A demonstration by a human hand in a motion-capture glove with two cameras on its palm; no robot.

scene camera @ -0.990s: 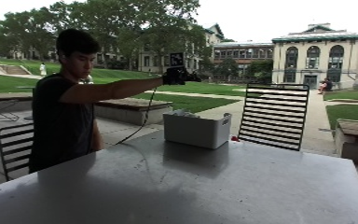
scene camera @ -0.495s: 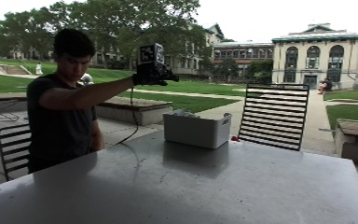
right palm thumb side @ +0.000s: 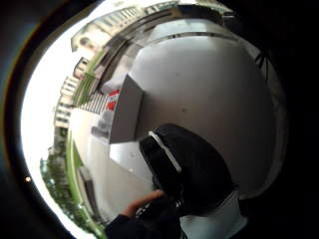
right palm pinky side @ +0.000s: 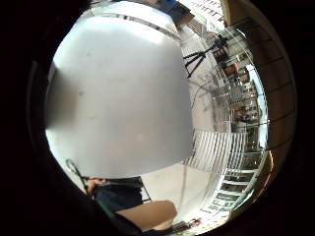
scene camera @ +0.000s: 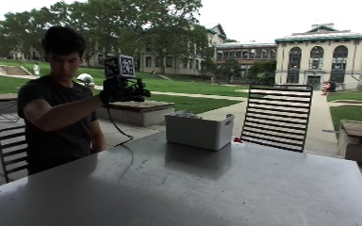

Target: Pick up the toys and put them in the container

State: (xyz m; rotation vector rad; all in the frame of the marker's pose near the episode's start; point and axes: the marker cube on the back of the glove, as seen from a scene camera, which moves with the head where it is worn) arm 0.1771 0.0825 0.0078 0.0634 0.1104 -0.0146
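A white rectangular container (scene camera: 198,129) stands on the grey table (scene camera: 187,188) near its far edge. Pale items (scene camera: 184,114) show just above its rim. Against the container's right end lies a small red thing (scene camera: 237,140), too small to identify. My gloved right hand (scene camera: 121,89) is raised in the air left of the container, well above the table, and holds nothing. In the thumb side palm view the container (right palm thumb side: 124,112) stands on the table (right palm thumb side: 209,89) beyond my gloved thumb (right palm thumb side: 184,169), with a red patch (right palm thumb side: 113,99) by its far side. The little finger side palm view has only bare table (right palm pinky side: 118,93).
A black slatted chair (scene camera: 276,115) stands behind the table's far right side. Another dark chair (scene camera: 12,146) is behind the person at the left. A tripod (right palm pinky side: 199,56) stands on the pavement beyond the table.
My hand has moved left, away from above the container and back toward the person, staying raised. The container has not moved.
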